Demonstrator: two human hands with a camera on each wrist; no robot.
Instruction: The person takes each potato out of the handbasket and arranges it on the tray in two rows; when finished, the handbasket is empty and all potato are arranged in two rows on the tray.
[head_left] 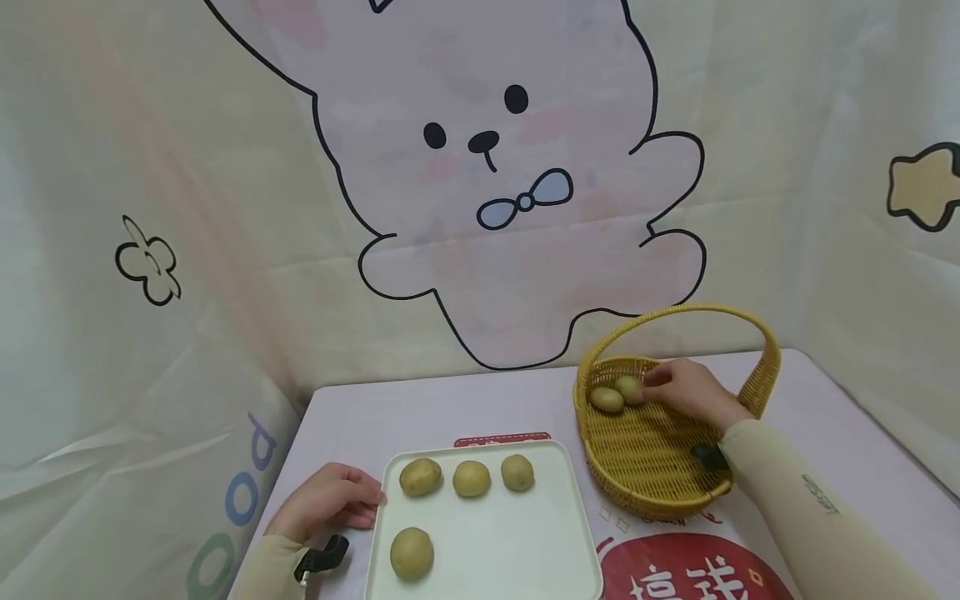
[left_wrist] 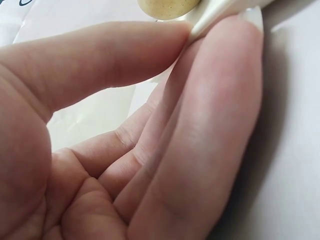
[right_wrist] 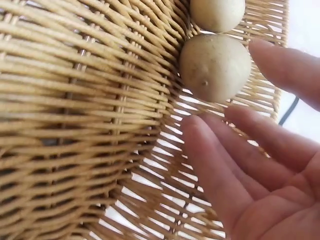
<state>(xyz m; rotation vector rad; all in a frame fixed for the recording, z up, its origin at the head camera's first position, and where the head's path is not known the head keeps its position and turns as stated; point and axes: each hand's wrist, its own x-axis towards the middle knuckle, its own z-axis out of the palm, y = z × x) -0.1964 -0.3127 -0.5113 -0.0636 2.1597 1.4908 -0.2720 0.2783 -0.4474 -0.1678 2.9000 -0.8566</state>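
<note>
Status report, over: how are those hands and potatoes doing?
Left hand pinching tray edge. Right hand in basket, fingers parted beside nearest potato. Four potatoes on tray, two in basket. Nothing visible blocking right hand.

Near edge of white tray (head_left: 517, 542) cut off by bottom of head view. Small red patch (head_left: 502, 439) on worktop (head_left: 420, 408) partly hidden behind tray; large red print (head_left: 686, 558) cropped below. Wicker basket (head_left: 626, 454) partly hidden by right hand (head_left: 692, 392) and sleeve (head_left: 787, 508); sleeve lettering (head_left: 820, 494) too small to read. Right wrist view: upper potato (right_wrist: 217, 12) cut off at top; whether right hand touches lower potato (right_wrist: 215, 67) unclear. Left wrist view: tray potato (left_wrist: 167, 7) cropped at top, left hand (head_left: 337, 498) cropped at left and bottom.
</note>
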